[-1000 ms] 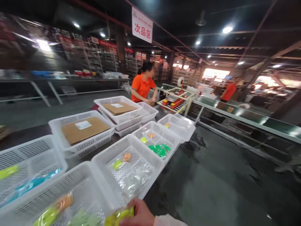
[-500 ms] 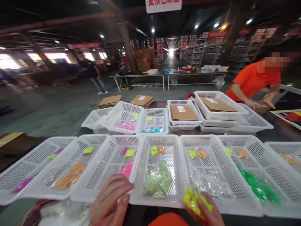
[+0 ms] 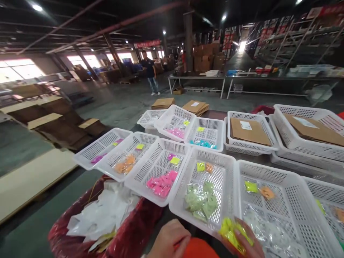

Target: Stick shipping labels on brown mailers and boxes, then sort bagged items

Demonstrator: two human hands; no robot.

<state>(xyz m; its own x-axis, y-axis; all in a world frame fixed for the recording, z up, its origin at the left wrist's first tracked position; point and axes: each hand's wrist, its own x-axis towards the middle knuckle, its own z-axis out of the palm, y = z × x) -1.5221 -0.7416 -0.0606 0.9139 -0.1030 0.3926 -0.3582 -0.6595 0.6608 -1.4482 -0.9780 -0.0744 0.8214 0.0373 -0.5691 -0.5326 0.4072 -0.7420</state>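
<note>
My right hand (image 3: 248, 238) is closed around several bright yellow plastic packets (image 3: 232, 233), at the front rim between two white mesh trays. My left hand (image 3: 169, 238) is low in front, fingers curled inward; whatever they may hold is hidden. Ahead of it stands a white tray (image 3: 229, 186) with pale green bagged pieces (image 3: 201, 200) and a small yellow packet (image 3: 200, 166) beside an orange one (image 3: 209, 167). To its left, pink bagged pieces (image 3: 162, 183) lie in another tray. Clear bagged pieces (image 3: 268, 225) fill part of the tray on the right.
A red-lined bin (image 3: 126, 229) with white plastic scraps (image 3: 102, 211) stands at lower left. Behind the row are more trays, one with pink packets (image 3: 176, 132), another with flat cardboard (image 3: 248, 130). A person (image 3: 150, 71) stands farther back. Cardboard stacks (image 3: 61, 129) lie left.
My view has turned left, bringing the red-lined bin fully into sight. My left hand has come away from the pink tray's rim toward my body. My right hand still holds the yellow packets.
</note>
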